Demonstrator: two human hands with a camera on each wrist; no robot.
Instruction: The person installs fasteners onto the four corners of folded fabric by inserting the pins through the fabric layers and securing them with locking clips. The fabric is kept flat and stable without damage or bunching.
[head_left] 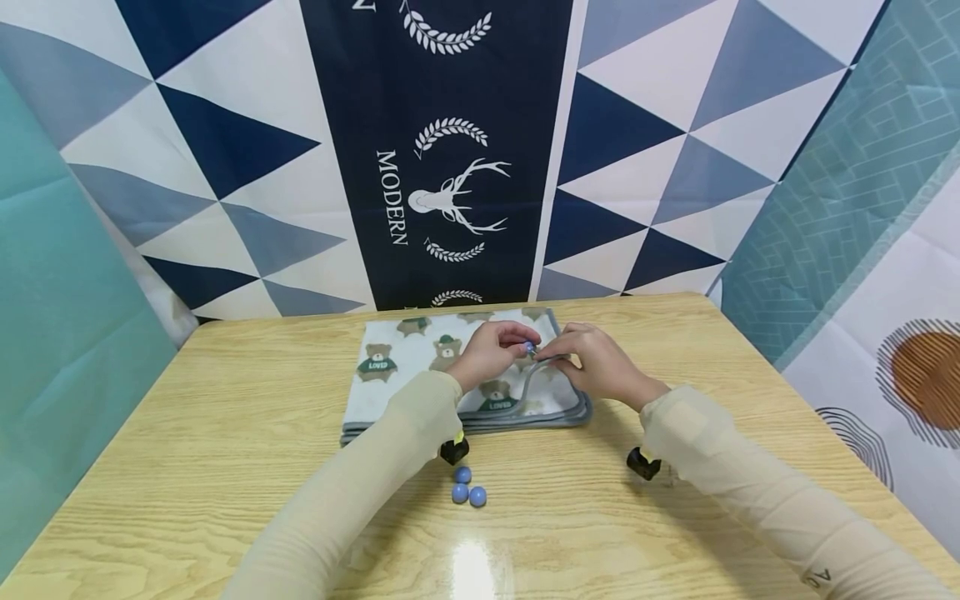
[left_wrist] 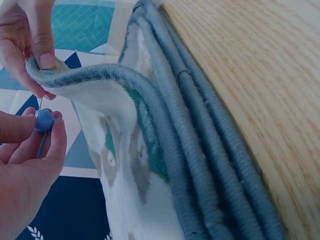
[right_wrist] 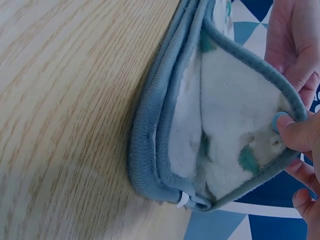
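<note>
A folded white blanket [head_left: 405, 392] with bear prints and a grey-blue edge lies on the table, one corner lifted. My right hand [head_left: 600, 362] pinches that raised corner [right_wrist: 270, 100]. Under its thumb, a small light-blue disc [right_wrist: 281, 120] shows against the cloth. On the near side of the corner, my left hand [head_left: 487, 357] holds a blue round-headed pin [left_wrist: 44, 120] between thumb and fingers. A thin needle-like shaft stands up from the blue head, close below the blanket's edge. Whether its tip touches the cloth, I cannot tell.
Three blue round pieces [head_left: 460, 493] lie together on the wooden table [head_left: 225, 467], in front of the blanket near my left forearm. A patterned cloth [head_left: 465, 100] hangs behind the table. A white tag [right_wrist: 183, 199] sticks out at the blanket's folded corner.
</note>
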